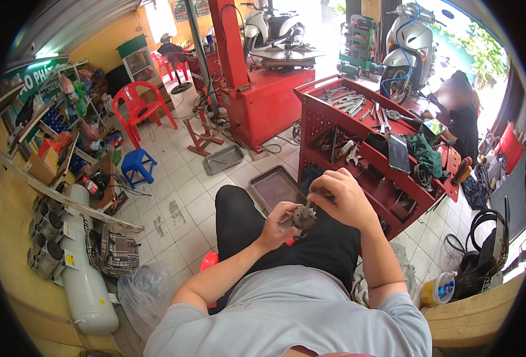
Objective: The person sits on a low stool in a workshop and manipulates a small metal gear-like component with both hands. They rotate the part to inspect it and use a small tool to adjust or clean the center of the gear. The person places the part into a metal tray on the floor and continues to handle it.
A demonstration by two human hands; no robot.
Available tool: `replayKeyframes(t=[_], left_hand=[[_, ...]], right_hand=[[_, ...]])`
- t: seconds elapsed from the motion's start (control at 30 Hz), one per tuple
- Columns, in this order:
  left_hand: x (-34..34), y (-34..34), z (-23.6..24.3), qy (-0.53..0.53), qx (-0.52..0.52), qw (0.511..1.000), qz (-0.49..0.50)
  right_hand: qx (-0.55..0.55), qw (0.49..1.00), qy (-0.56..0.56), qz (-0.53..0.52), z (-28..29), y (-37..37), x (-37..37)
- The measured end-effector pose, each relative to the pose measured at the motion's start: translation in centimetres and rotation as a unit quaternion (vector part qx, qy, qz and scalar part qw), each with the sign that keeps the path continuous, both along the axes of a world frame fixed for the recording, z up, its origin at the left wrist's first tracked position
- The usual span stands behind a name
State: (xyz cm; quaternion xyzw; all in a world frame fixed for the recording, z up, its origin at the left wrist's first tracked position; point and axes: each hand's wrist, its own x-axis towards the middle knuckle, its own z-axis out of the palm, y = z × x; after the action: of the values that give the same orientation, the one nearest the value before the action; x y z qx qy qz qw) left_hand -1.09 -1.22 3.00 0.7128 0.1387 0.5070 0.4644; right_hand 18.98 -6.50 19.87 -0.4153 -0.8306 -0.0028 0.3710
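Observation:
Over my lap I hold a small round metal part (304,217) with a toothed rim, greyish and worn-looking. My left hand (276,226) is closed around its left side. My right hand (341,199) is bent over its upper right, with the fingers pinched at a short light-coloured piece (309,203) that stands up from the part. Whether that piece belongs to the part or is a separate tool, I cannot tell. Below and behind my hands are my black trouser legs (239,223).
A red tool cart (358,172) with several wrenches (347,101) stands close on my right. Metal trays (273,185) lie on the tiled floor ahead. A blue stool (138,165), a red chair (141,110) and an air tank (78,256) are leftward. A person (460,119) crouches beside a scooter (409,50).

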Motion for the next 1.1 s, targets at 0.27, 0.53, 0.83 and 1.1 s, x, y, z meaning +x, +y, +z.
replayKeyframes(t=[0.27,0.53,0.83,1.1], left_hand=[[-0.8,1.8,-3.0,-0.057,0.0,0.996,0.065],[-0.4,0.4,-0.5,0.05,0.013,0.998,0.025],[-0.1,-0.4,0.5,0.035,0.062,0.994,0.087],[-0.8,1.2,-2.5,-0.096,0.004,0.991,0.091]], right_hand=[[-0.011,1.0,0.003,0.018,0.7,-0.5,-0.4],[-0.009,1.0,-0.011,0.025,0.8,-0.7,-0.5],[-0.01,1.0,0.004,0.009,0.5,-0.3,-0.3],[-0.032,0.999,0.011,0.032,0.6,-0.4,-0.2]])
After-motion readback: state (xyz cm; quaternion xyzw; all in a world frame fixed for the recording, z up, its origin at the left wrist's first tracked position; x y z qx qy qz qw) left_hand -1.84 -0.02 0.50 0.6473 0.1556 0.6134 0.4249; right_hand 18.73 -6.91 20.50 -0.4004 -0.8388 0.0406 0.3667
